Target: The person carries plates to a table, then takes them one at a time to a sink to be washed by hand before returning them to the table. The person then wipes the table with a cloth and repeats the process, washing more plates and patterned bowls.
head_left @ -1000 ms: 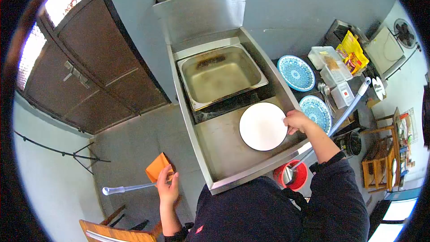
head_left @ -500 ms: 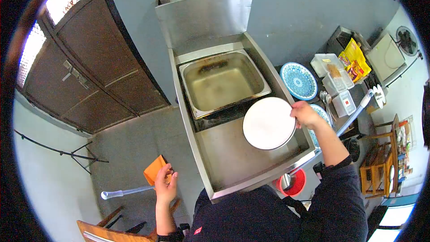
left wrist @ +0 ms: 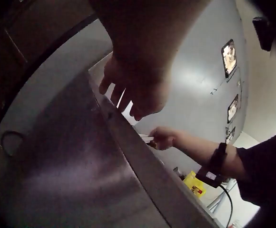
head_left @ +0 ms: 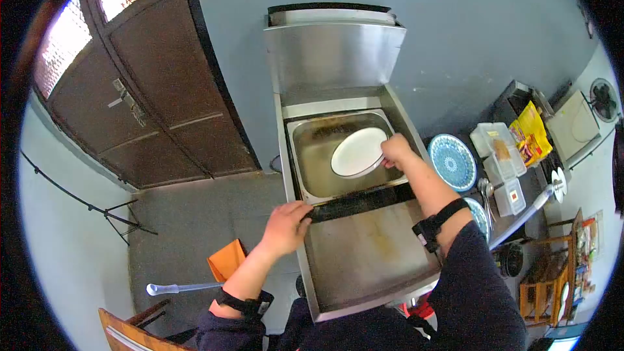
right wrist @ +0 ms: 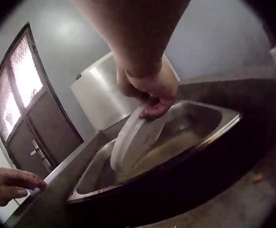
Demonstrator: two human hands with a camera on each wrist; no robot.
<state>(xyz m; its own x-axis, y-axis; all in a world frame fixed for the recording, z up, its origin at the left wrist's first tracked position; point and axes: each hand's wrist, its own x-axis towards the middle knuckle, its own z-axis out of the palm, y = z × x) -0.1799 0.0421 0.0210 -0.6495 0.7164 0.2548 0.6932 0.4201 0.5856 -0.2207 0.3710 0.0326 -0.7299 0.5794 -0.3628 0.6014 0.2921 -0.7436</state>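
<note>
My right hand [head_left: 398, 151] pinches a white plate [head_left: 357, 152] by its right edge and holds it tilted over the steel pan [head_left: 312, 187]. In the right wrist view the plate [right wrist: 133, 137] stands on a steep slant, its lower edge down inside the pan. Cloudy liquid [head_left: 318, 156] fills part of the pan, and a brown stain marks its far wall. The left hand [head_left: 286, 227] lies at the left rim of the steel counter [head_left: 370, 247], fingers relaxed and nothing in them; the left wrist view has its fingertips right at that rim.
On the right stand patterned blue plates [head_left: 453, 162], spoons [head_left: 485, 190], clear plastic boxes [head_left: 504, 164] and a yellow bag [head_left: 533, 133]. A steel back panel [head_left: 335, 55] rises behind the pan. An orange dustpan [head_left: 226, 260] is on the floor at left; a red bucket [head_left: 422, 310] shows below the counter.
My right hand has carried the white plate from above the counter's near part to the pan and tilted it. The left hand has come up from beside the body to the counter's left rim.
</note>
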